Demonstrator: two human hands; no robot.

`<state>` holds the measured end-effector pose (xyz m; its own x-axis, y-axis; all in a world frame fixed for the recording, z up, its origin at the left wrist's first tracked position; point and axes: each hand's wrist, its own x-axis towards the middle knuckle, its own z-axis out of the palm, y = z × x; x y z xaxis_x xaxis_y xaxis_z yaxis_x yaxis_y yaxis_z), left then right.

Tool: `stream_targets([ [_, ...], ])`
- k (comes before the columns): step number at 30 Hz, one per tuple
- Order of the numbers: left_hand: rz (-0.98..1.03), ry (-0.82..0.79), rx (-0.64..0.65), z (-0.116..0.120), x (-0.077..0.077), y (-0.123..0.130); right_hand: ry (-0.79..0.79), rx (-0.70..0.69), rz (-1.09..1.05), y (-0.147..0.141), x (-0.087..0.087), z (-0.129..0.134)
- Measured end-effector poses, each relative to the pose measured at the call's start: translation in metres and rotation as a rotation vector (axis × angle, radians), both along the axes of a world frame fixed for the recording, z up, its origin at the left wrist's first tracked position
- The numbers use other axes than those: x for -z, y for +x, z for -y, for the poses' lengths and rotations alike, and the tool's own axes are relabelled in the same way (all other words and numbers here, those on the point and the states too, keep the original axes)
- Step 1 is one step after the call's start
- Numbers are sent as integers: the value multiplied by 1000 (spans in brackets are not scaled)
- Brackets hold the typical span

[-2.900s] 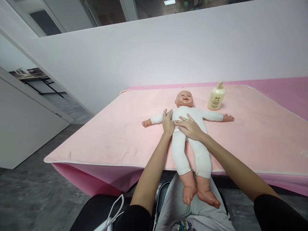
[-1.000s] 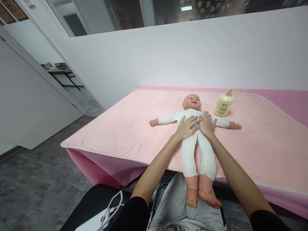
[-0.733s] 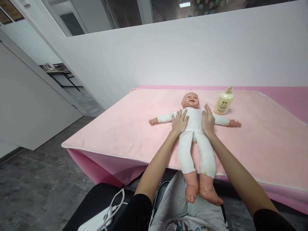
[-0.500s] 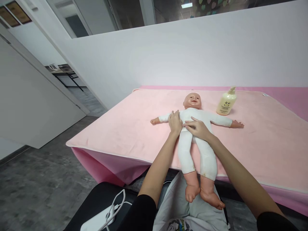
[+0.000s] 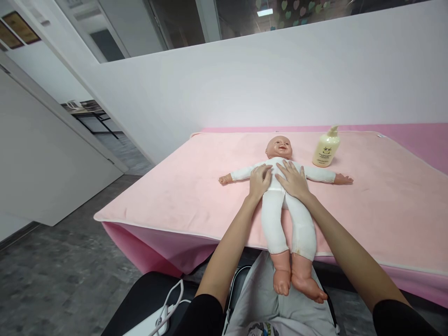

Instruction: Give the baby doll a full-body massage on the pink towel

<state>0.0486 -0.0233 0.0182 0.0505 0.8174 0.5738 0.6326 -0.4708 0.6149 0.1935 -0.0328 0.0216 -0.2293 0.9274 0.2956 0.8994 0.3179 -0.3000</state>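
A baby doll with a white cloth body lies on its back, head away from me, arms spread, feet hanging past the table's near edge. My left hand rests along the left side of its torso, fingers bent a little and touching the cloth. On the right of the chest and belly, my right hand lies flat with fingers spread. Neither hand grips anything. Beyond the doll's arm on the right stands a pale yellow pump bottle.
A pink blanket covers the table, with a darker pink cloth under it. A white wall rises behind. At lower left, a white power strip with a cable lies on a black seat. A door is at left.
My right hand has moved up from the doll's belly to its chest and flattened with spread fingers. The left hand has shifted slightly right onto the torso's side. The view has tilted slightly.
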Motion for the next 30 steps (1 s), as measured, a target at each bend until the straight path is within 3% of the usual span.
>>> stream_targets([
  [5,-51,59,179,2,0,1,-92,240,-118,12,3,-7],
  [7,-147,129,274,3,-2,1,-54,331,-174,17,4,-9],
  [9,-259,177,378,4,-3,3,60,287,-189,20,4,-10],
  [12,-383,113,420,3,-4,6,128,27,-162,22,5,-11],
  [14,-426,16,322,1,-3,8,45,0,-162,23,6,-13],
  [20,-460,-247,-71,-11,7,-6,-111,248,-138,33,12,-17],
  [24,-477,-240,-296,-17,16,-23,-100,361,-75,48,17,-18],
  [30,-449,-197,-486,-15,20,-34,53,548,49,68,22,-11],
])
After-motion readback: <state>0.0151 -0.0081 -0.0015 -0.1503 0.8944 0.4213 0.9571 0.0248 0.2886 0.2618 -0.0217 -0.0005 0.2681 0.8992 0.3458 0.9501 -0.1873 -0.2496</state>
